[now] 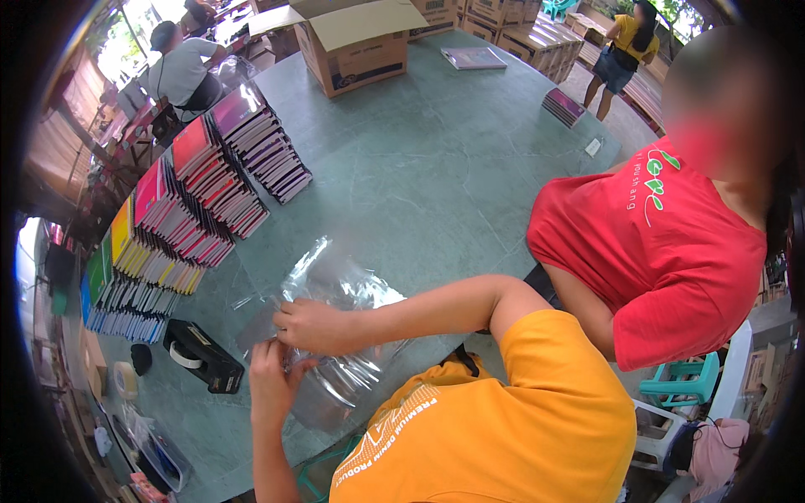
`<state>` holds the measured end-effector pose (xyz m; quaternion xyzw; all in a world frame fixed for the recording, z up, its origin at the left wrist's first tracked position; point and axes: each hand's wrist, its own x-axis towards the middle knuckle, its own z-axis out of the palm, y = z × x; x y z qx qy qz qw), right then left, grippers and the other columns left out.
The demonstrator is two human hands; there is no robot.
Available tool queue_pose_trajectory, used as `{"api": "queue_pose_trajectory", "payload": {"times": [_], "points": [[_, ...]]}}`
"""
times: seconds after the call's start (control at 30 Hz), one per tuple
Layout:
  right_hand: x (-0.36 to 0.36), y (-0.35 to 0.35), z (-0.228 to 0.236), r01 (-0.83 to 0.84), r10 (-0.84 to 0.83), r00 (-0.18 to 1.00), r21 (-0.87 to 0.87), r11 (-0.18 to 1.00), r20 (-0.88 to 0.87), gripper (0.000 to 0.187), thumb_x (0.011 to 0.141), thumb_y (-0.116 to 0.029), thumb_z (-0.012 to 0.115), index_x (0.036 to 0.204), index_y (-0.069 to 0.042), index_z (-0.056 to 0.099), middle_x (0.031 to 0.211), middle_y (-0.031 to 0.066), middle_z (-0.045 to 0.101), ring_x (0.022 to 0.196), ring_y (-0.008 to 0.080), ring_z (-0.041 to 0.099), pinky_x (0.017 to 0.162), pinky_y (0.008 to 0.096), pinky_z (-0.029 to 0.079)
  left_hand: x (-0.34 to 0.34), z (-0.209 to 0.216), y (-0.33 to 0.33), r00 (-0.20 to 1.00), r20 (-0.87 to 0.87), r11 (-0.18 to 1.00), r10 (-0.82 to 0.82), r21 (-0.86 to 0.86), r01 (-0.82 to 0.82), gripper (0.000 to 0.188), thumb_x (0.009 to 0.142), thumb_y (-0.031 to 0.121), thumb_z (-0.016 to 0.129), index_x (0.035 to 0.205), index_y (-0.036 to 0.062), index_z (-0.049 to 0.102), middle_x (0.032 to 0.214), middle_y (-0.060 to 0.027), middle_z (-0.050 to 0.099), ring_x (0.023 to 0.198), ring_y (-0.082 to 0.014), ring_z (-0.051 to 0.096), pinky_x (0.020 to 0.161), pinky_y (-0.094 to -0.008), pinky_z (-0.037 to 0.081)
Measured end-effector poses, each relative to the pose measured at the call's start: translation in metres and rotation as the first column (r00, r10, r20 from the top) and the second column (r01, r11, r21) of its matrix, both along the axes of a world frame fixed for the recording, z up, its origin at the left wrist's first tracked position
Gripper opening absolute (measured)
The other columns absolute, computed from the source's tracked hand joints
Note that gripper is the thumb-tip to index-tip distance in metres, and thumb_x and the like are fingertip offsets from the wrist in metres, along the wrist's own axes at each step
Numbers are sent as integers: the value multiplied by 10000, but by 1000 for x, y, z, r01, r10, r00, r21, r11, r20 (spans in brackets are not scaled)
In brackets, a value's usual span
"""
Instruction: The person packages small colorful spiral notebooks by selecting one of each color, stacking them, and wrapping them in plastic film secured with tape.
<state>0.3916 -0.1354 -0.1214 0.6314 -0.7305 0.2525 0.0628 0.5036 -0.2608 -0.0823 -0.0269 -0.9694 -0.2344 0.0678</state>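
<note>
A person at a green table (394, 168) bends over clear plastic (344, 377), spread in front of them. The right hand (314, 325) pinches its left edge; the left hand (275, 373) seems to grip just below. They look to be parting its layers, which calls next for a light, even pull. Stacked books (189, 214) stand beyond, leftward.

plastic film (342, 379): glossy, crinkled | tabletop (402, 159): smooth | carton (360, 60): matt cardboard | orange shirt (511, 411): cloth
</note>
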Motion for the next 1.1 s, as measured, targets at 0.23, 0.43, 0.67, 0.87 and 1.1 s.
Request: {"api": "queue_pose_trajectory", "payload": {"times": [0.23,0.43,0.67,0.87,1.1], "points": [[42,22,-32,-19,56,905,-91,996,422,384,788,-18,470,1168,41,477,1286,236,415,1238,379,371,1008,446,300,32,-33,-4,970,-241,990,-16,-138,-18,244,682,-3,535,916,-30,599,914,-155,572,885,-345,526,770,-420,442],[-4,24,7,-58,93,930,-107,993,357,355,808,-55,539,1162,-22,539,1253,127,509,1213,269,439,1042,472,280,29,-68,7,873,-486,965,-50,-250,-84,328,668,51,606,995,31,628,1047,-95,582,961,-271,535,864,-435,399],[7,22,-5,-252,233,965,187,949,117,435,864,-153,532,1279,-47,452,1389,93,379,1321,253,305,1071,457,251,68,-75,-8,775,-608,920,173,-180,-347,348,751,126,627,1098,133,616,1195,-82,515,1130,-285,424,952,-454,313],[25,42,-23,-225,241,968,194,955,-66,469,850,-133,541,1297,-39,432,1397,108,372,1311,260,323,1062,423,258,78,-107,-151,256,-277,358,926,433,-827,311,815,257,639,1015,20,627,985,-156,591,974,-275,519,841,-394,369],[13,28,-19,-239,241,970,134,962,4,501,818,-82,564,1299,-39,432,1388,108,385,1304,257,337,1061,415,264,50,-68,-172,315,39,227,948,611,-758,257,822,237,623,749,-9,644,665,-102,607,598,-196,567,547,-364,422]]}}
